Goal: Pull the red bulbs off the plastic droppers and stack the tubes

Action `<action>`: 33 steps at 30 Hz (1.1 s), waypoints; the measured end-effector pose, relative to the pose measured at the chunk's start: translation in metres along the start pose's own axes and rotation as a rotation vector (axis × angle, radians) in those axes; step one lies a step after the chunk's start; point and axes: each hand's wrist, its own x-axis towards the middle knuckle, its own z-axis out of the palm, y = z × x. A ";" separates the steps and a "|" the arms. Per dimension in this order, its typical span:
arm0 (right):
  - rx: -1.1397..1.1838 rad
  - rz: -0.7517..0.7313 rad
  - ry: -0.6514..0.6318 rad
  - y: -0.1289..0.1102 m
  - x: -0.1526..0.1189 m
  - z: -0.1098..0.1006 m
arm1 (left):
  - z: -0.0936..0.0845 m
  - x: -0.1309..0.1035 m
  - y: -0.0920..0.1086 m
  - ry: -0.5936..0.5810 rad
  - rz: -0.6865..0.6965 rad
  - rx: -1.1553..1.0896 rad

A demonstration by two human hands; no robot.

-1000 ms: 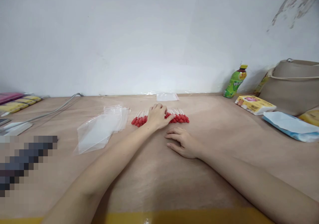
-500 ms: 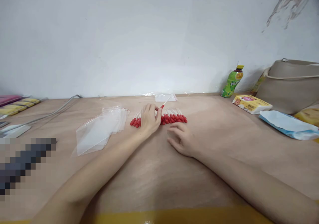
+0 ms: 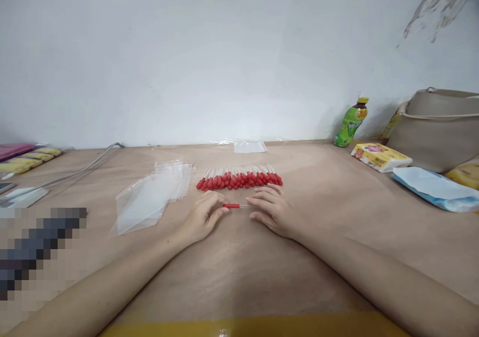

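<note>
Between the thumb and fingers of my left hand (image 3: 208,214) is the red end of a thin red-tipped stick (image 3: 232,206), held level above the table. Its pale stem points right, to the fingertips of my right hand (image 3: 272,208). That hand is open, thumb and fingers apart; whether it touches the stem I cannot tell. Just beyond both hands lies a row of similar red-tipped sticks (image 3: 239,178), red ends towards me and white stems pointing to the wall. Left of my left hand, several clear plastic bags (image 3: 144,199) are fanned out on the table.
A small clear bag (image 3: 250,147) lies by the wall. To the right stand a green bottle (image 3: 351,125), a tissue pack (image 3: 380,157), a blue-and-white packet (image 3: 436,188) and a grey bag (image 3: 434,130). On the left are a cable (image 3: 86,169) and yellow packets (image 3: 32,161).
My left hand has come back from the row towards me, bringing the red-tipped stick, now turned level and pointing at my right hand. My right hand has hardly moved.
</note>
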 end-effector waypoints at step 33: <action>0.156 -0.101 -0.038 -0.010 0.001 0.012 | 0.022 0.009 0.005 -0.038 0.276 0.242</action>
